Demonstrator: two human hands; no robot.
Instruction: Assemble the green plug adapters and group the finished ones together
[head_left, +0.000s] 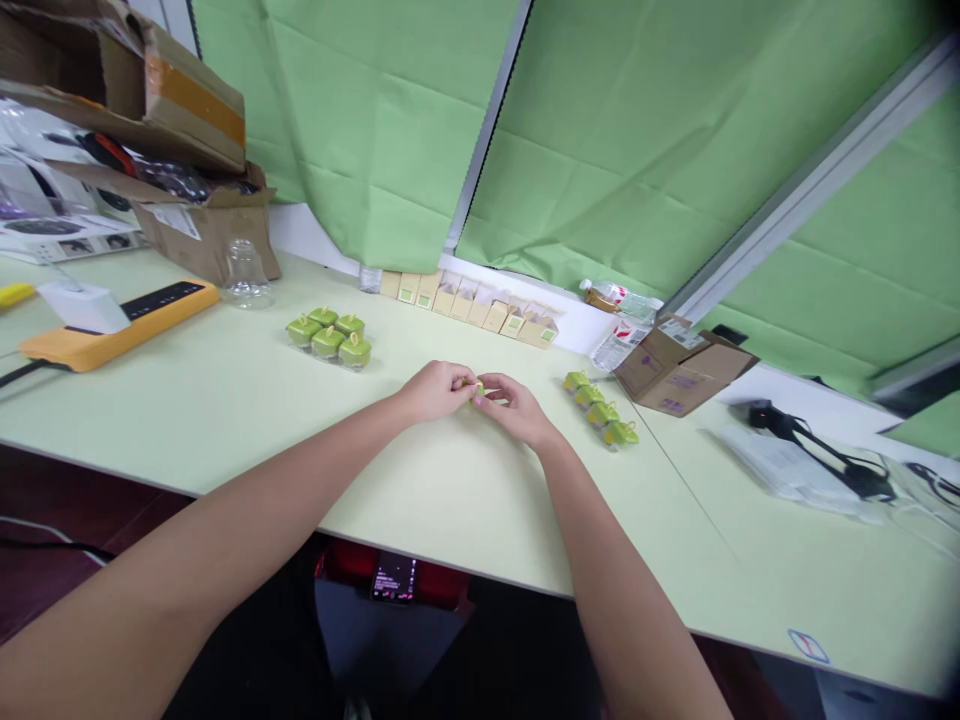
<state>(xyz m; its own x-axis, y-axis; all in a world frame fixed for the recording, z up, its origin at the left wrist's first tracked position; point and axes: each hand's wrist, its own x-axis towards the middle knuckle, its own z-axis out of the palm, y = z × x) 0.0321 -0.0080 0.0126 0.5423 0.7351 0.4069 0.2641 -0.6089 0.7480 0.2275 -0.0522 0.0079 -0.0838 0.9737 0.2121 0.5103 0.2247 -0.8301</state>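
Above the middle of the table (457,480), my left hand (437,391) and my right hand (516,409) meet around a small green-lidded container (478,387). My left fingers pinch it from the left, while the right thumb and fingers close on its other side. Most of it is hidden by the fingers. To the left stands a cluster of several small clear containers with green lids and yellow loops (327,342). A slanting row of similar green-lidded containers (601,411) stands to the right of my right hand.
Small open cardboard boxes (480,305) line the back edge. At left are an orange power strip (82,343), a clear plastic jar (246,275) and stacked cartons (202,225). Bottles (622,300), a carton (679,370) and a black cabled device (817,450) occupy the right.
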